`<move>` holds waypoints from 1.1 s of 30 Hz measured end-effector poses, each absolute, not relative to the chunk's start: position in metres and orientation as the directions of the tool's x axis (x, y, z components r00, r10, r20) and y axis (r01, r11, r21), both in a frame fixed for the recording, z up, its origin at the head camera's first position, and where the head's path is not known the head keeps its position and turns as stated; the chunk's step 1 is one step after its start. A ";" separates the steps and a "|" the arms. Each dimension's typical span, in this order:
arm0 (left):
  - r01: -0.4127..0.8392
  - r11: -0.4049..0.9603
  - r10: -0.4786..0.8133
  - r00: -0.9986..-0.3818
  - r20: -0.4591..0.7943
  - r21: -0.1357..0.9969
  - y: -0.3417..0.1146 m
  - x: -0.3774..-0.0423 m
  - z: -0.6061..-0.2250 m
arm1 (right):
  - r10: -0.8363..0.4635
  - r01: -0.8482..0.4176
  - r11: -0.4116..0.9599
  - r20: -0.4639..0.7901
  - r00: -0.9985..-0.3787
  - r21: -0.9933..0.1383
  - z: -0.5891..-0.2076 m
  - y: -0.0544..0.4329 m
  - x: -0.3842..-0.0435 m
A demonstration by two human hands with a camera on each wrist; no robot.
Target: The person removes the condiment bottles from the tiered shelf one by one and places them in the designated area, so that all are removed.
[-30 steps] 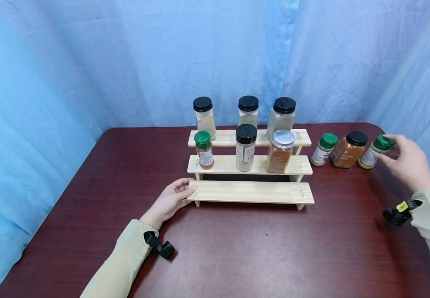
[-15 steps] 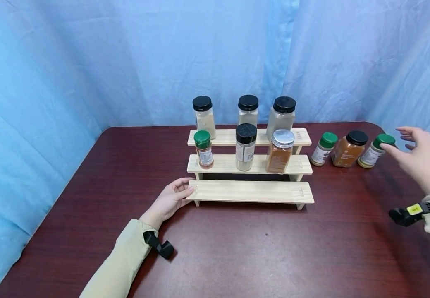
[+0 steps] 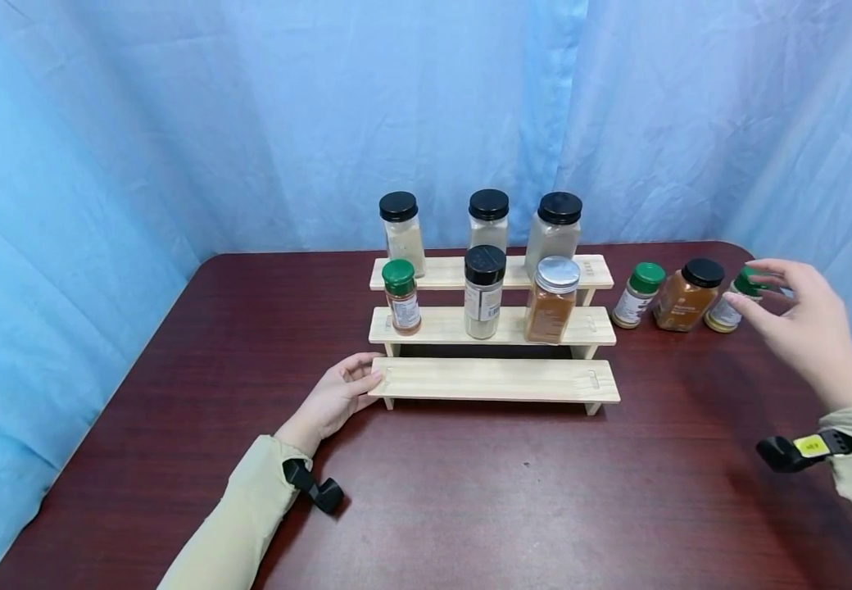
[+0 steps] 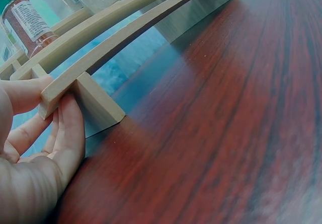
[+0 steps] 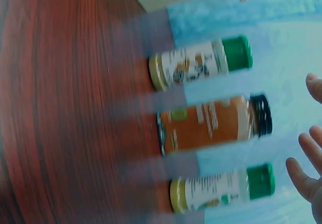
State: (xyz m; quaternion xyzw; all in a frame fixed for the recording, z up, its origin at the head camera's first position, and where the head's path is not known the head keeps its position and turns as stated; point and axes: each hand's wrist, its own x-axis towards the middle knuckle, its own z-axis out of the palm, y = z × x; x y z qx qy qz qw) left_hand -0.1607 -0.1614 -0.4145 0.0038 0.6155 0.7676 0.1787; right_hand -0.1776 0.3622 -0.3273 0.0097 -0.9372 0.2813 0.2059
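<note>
My left hand (image 3: 332, 401) pinches the left end of the lowest board of a three-tier wooden rack (image 3: 492, 380), thumb on top and fingers curled beneath in the left wrist view. At the far right, my right hand (image 3: 802, 328) hovers with spread, relaxed fingers beside a green-capped spice jar (image 3: 722, 315), overlapping its lid in the head view. The right wrist view shows a gap between those fingers and the jar lids. Left of that jar stand a black-lidded jar of orange-brown powder (image 3: 682, 303) and another green-capped spice jar (image 3: 632, 307).
Three black-lidded jars, one of them a pale powder jar (image 3: 405, 244), stand on the top tier. The middle tier bears a red spice jar (image 3: 405, 313), a black-capped shaker (image 3: 482, 307) and a silver-lidded jar (image 3: 548, 315). Blue curtains (image 3: 323, 123) border the table (image 3: 470, 508).
My right hand has let go of the rightmost jar's lid, drawn back to the right, then come slightly back left toward it. The left hand has stayed on the rack.
</note>
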 end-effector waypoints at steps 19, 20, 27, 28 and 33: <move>-0.185 -0.218 0.335 -0.936 -0.104 0.958 -0.166 -0.162 -0.423 | -0.159 -0.527 0.631 0.570 -0.806 -0.569 -0.312 0.290 -0.164; -0.178 -0.221 0.341 -0.935 -0.095 0.959 -0.167 -0.161 -0.424 | -0.173 -0.546 0.621 0.581 -0.796 -0.562 -0.311 0.286 -0.163; -0.247 -0.187 0.291 -0.938 -0.186 0.951 -0.164 -0.161 -0.420 | -0.215 -0.595 0.587 0.603 -0.768 -0.549 -0.308 0.262 -0.156; -0.258 -0.186 0.284 -0.938 -0.199 0.948 -0.163 -0.161 -0.419 | -0.220 -0.599 0.580 0.602 -0.767 -0.552 -0.308 0.259 -0.156; -0.277 -0.188 0.274 -0.936 -0.221 0.942 -0.161 -0.161 -0.413 | -0.225 -0.616 0.538 0.606 -0.763 -0.575 -0.306 0.246 -0.156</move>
